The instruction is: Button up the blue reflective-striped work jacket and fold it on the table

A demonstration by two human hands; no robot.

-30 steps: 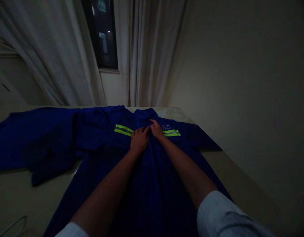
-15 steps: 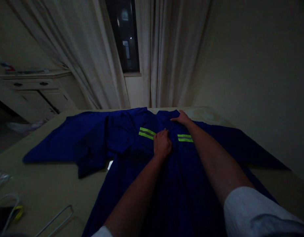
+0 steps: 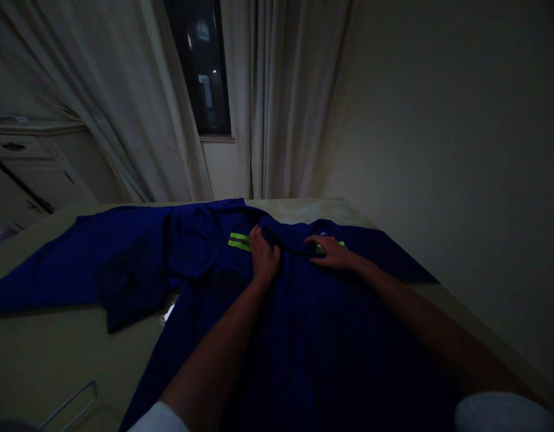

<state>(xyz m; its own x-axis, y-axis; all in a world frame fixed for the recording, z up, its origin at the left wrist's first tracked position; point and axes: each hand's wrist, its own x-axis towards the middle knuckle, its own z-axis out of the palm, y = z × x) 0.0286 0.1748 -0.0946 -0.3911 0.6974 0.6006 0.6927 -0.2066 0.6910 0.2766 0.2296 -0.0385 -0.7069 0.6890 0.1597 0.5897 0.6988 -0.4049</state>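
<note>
A dark blue work coverall (image 3: 299,336) lies spread on a pale covered surface, its sleeves out to both sides and its lower part running off the bottom of the view. My left hand (image 3: 264,255) is on its chest beside a yellow-green reflective strip (image 3: 238,241), fingers closed on the cloth by the collar opening. Across from it, my right hand (image 3: 333,252) pinches the front near the collar and partly covers the other reflective strip (image 3: 341,244). Between both hands the collar cloth (image 3: 288,234) is bunched and folded. Dim light hides the fingertips' exact hold.
A wire hanger (image 3: 72,405) lies at the lower left of the pale surface (image 3: 56,360). Something small and white (image 3: 168,313) shows beside the coverall. Behind are curtains (image 3: 286,108), a dark window (image 3: 200,66) and a cabinet (image 3: 38,156); a wall (image 3: 461,150) bounds the right.
My right hand has come down from the collar's far edge onto the chest, bringing collar cloth toward me. My left hand's fingers have turned to point away. The view has swung right.
</note>
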